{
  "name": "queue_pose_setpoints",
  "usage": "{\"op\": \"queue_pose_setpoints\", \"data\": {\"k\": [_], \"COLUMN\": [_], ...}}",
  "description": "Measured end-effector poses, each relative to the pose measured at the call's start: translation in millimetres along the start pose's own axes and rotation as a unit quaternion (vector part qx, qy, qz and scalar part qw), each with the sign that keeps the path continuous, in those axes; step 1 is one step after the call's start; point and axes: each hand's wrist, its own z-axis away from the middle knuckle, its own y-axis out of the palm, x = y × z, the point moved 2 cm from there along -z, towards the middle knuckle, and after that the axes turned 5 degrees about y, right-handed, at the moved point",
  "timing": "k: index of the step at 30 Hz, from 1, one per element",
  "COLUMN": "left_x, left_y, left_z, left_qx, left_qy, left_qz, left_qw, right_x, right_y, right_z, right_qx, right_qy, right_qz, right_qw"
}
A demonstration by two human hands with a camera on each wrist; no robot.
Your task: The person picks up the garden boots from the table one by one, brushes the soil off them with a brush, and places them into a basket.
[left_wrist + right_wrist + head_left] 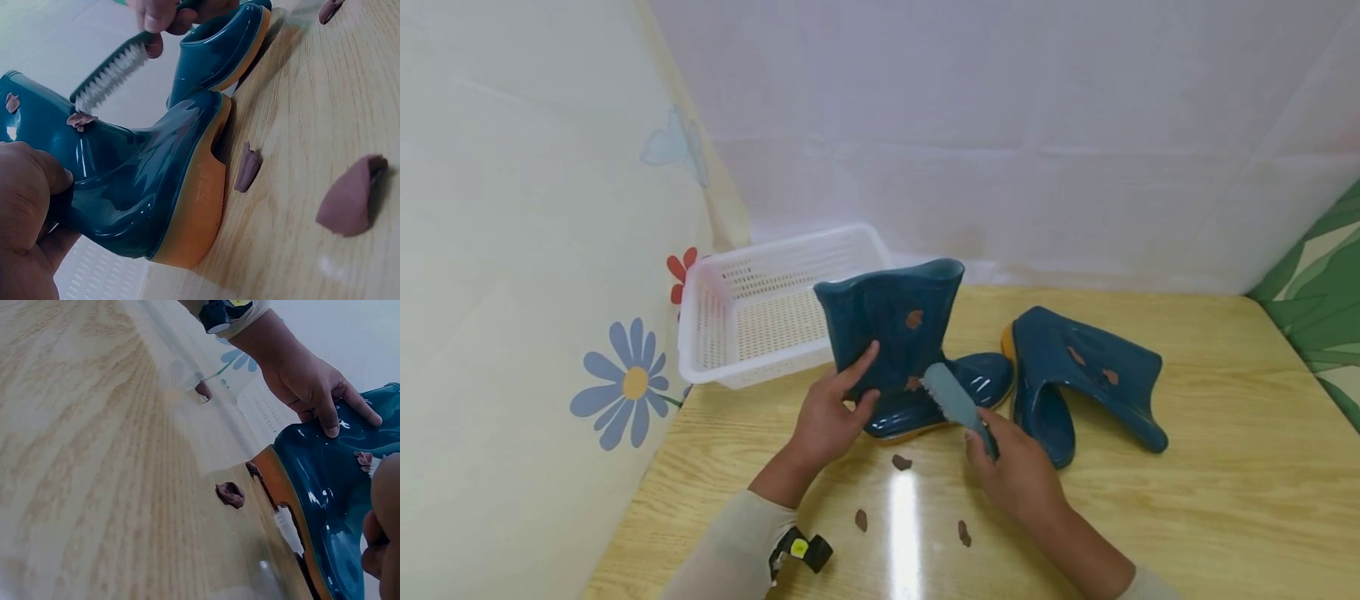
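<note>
A dark teal rubber boot (876, 321) with an orange sole stands upright on the table. My left hand (829, 417) grips its shaft from the left, thumb and fingers spread over the rubber. Two brown lumps, one higher (913, 319) and one lower (80, 120), stick to the shaft. In my right hand (1021, 475) I hold a brush (953, 393) by its handle. Its white bristles (112, 78) are right at the lower lump in the left wrist view. The right wrist view shows only part of the right hand, at its edge.
A second teal boot (1093, 367) lies on its side at the right, with brown patches on it. Behind and left of the upright boot is a white perforated basket (775, 367). Several brown pieces (964, 533) lie on the wooden table (1225, 483) in front.
</note>
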Motion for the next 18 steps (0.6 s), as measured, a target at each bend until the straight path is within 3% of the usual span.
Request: {"op": "queue_pose_setpoints", "data": {"k": [4,11,18], "left_x": [0.2,0.2,1.1], "left_y": [0.1,-0.5,0.6], "left_z": [0.3,0.3,1.0], "left_qx": [-0.001,-0.006,-0.003], "left_qy": [0.004,0.013,0.01], "left_qz": [-0.002,-0.009,-0.006], "left_qw": [1.0,0.9999,0.9999], "right_x": [-1.3,-3.2,-2.9], "right_y": [0.7,-6.1,2.0], "right_z": [1.6,-3.0,-0.2], "right_qx": [0.018,-0.008,0.039], "right_qy": [0.01,0.026,0.018], "right_qz": [-0.007,-0.041,-0.022], "right_qw": [0.9998,0.9988,0.9988]}}
